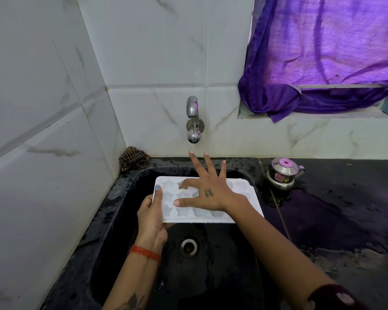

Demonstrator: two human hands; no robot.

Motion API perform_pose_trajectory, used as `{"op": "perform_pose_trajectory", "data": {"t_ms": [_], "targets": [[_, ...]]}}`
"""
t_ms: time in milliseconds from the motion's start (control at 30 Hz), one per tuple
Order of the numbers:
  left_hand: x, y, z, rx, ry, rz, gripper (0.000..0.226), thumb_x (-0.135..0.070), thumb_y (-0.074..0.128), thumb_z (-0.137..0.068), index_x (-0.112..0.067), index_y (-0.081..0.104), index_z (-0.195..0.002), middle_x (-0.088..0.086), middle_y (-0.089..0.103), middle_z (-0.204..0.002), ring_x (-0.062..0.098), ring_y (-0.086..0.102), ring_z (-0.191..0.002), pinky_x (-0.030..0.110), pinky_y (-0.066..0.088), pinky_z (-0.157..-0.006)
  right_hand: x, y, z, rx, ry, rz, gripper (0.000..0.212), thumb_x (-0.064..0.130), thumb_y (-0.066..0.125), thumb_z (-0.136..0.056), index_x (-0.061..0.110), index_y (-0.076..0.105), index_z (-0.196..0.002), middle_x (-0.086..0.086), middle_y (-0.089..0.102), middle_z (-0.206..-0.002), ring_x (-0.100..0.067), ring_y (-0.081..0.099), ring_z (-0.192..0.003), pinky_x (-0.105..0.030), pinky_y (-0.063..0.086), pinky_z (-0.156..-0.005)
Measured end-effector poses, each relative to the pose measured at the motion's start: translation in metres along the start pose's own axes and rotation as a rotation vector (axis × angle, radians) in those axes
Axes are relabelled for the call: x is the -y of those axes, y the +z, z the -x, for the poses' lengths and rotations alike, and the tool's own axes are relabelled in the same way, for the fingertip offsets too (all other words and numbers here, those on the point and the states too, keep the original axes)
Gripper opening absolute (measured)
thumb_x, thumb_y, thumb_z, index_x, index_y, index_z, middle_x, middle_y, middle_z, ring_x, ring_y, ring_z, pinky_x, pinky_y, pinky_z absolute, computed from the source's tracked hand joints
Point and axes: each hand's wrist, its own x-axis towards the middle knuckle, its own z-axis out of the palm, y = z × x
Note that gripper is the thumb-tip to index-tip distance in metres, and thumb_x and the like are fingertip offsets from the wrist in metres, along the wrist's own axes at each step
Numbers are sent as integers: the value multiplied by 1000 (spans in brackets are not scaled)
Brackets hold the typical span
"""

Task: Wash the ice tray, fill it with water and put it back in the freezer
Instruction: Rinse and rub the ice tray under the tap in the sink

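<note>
A white ice tray [240, 193] with star-shaped cups is held level over the black sink [112, 198]. My left hand [151, 214] grips its left edge, thumb on top and fingers underneath. My right hand [205, 186] lies spread over the tray's middle; the index finger dips into a cup, the thumb rests on the tray, and the other fingers point toward the wall. The chrome tap [193, 121] juts from the tiled wall just beyond the tray. No water stream is visible.
A checked cloth [133, 159] is bunched at the sink's back left corner. A small steel kettle [281, 173] stands on the wet black counter [345, 209] to the right. The drain [188, 247] sits below the tray. A purple curtain [323, 52] hangs over the window ledge.
</note>
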Motion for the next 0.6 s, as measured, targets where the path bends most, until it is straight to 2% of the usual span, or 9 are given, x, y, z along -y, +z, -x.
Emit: {"op": "perform_pose_trajectory", "data": {"t_ms": [167,300,400,500,600], "targets": [[3,1,0,8,7,-12,30,-38,57,-92,-8,60,-95,11,68,-90,23,65,-73,30,57,-52,-2,-2,0,-25,8,130,54,81,47,-72,46,59,-111,5,-28,-156,-31,-31,-141,-67,-21,-103],[3,2,-2,12,6,-16,30,-39,58,-91,-9,60,-93,12,69,-91,24,65,-74,36,56,-63,-1,0,2,-41,20,167,56,82,42,-73,45,57,-112,4,-29,-155,-32,-31,-141,-68,-21,-103],[2,2,-2,4,6,-14,28,-38,58,-92,-11,60,-90,11,68,-90,24,65,-73,36,56,-63,0,3,2,-24,22,114,54,79,43,-76,46,54,-117,4,-30,-155,-31,-32,-140,-67,-22,-103],[2,2,-2,-4,8,-17,29,-39,57,-92,-11,60,-91,9,68,-87,22,65,-70,31,56,-53,1,3,2,-35,-13,16,51,71,51,-79,39,54,-118,4,-30,-155,-29,-31,-141,-66,-21,-105],[2,2,-4,-13,7,-28,31,-40,57,-92,-10,60,-95,10,68,-89,22,64,-71,31,55,-55,4,2,0,-66,-59,-40,52,62,58,-81,33,48,-124,2,-28,-156,-29,-29,-142,-65,-19,-107]]}}
